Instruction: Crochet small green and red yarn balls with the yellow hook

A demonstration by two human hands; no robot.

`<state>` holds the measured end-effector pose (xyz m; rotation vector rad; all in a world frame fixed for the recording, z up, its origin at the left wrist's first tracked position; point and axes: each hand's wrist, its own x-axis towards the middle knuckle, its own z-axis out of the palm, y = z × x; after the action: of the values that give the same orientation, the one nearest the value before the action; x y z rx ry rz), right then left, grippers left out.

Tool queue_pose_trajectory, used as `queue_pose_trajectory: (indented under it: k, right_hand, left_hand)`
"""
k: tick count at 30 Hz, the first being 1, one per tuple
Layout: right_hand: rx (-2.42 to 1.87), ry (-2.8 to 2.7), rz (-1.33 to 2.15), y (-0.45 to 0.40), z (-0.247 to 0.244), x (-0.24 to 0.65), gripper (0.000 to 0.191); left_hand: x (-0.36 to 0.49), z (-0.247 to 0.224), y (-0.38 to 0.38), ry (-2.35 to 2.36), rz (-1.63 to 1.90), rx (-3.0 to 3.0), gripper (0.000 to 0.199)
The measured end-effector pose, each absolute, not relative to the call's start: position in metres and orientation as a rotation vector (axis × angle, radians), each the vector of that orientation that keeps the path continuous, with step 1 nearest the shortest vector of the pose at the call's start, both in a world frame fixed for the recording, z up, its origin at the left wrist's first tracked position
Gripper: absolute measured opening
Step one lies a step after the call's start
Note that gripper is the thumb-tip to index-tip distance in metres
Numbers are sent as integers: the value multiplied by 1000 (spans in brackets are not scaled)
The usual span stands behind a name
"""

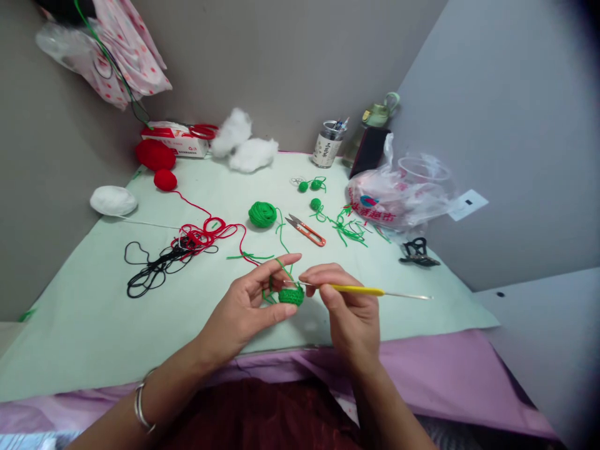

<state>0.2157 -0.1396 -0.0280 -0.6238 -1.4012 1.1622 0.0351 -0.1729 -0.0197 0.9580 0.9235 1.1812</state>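
In my left hand (248,306): crochet piece (291,296) | in my right hand (354,312): crochet hook (359,290) | beyond them: yarn ball (262,214), thread snips (307,232) on its right | right: plastic bag (375,199), claw clip (419,255) nearer me | far edge: carton (191,145) left of fiberfill (254,155), pen can (327,147) left of bottle (375,115)

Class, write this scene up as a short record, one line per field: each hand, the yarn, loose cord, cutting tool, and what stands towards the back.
Left hand: holds a small green crocheted piece
Right hand: grips a yellow-handled hook, one metal end at the piece
Yarn: green ball beyond the hands; white ball further left
Loose cord: black tangle, left
Cutting tool: orange-handled snips, right of the green ball
Towards the back: white stuffing, labelled canister
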Motion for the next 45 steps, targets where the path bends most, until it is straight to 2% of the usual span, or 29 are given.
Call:
queue_pose_trajectory:
  k: [3, 10, 16, 23, 29, 32, 36, 38, 40, 45]
  right_hand:
    - [-640, -1455, 1163, -139, -30, 215, 16]
    - [-557, -1235, 1489, -133, -31, 219, 16]
    - [-560, -1426, 1398, -130, -25, 228, 17]
    - [-626, -1713, 1096, -133, -14, 233, 18]
    - [-522, -1856, 913, -134, -18, 231, 21]
    - [-494, -1919, 615, -138, -22, 227, 24]
    - [-550, -2020, -21, -145, -30, 222, 30]
    - [-538, -2039, -173, -147, -34, 219, 33]
    - [-517, -2001, -114, -147, -37, 217, 34]
    - [-534, -1717, 496, -145, -35, 212, 33]
  left_hand:
    - [34, -19, -172, 1034, 1170, 1070, 66]
    - [32, -10, -169, 1122, 1137, 1199, 63]
    - [29, -8, -170, 1120, 1107, 1237, 59]
    - [29, -7, -170, 1152, 1119, 1292, 56]
    - [29, -8, -168, 1164, 1131, 1257, 57]
    - [32, -11, -170, 1119, 1170, 1156, 59]
    - [43, -16, -179, 1046, 1275, 1002, 61]
    - [48, -18, -183, 982, 1311, 888, 62]
    - [51, -18, -185, 885, 1276, 719, 60]
    - [48, -18, -181, 735, 1162, 516, 59]
